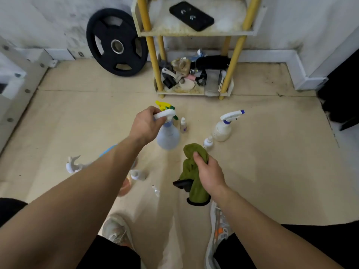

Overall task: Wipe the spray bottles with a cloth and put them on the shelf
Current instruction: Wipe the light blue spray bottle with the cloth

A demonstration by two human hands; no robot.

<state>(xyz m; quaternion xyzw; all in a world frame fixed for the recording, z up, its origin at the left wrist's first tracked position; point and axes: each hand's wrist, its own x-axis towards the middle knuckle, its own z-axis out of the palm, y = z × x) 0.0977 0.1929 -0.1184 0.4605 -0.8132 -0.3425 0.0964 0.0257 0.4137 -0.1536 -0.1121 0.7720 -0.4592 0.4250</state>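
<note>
Head view recorded both of my hands in front of the shelf (194,33), a yellow-posted unit standing against the wall. My left hand (144,126) gripped the white trigger head of a pale blue spray bottle (168,136), fingers curled round it. The bottle hung tilted in front of the shelf's lower tier. Whether its base touched the floor could not be determined.

My right hand (208,174) was closed round a bunched green cloth (192,171), thumb pressed on top. The cloth lay farther from the shelf than the blue bottle and apart from it.

A yellow-and-green sprayer head (165,105) showed just past my left knuckles, on the shelf side. A small clear bottle (183,125) stood just beside the blue bottle. A white spray bottle (223,129) with a blue nozzle stood upright on the floor in front of the shelf's right post. A small white bottle (208,141) stood just beside it, on the side away from the shelf.

A black flat item (191,15) lay on the shelf's upper tier; the lower tier held mixed clutter. A black weight plate (116,42) leaned on the wall to the left of the shelf.
</note>
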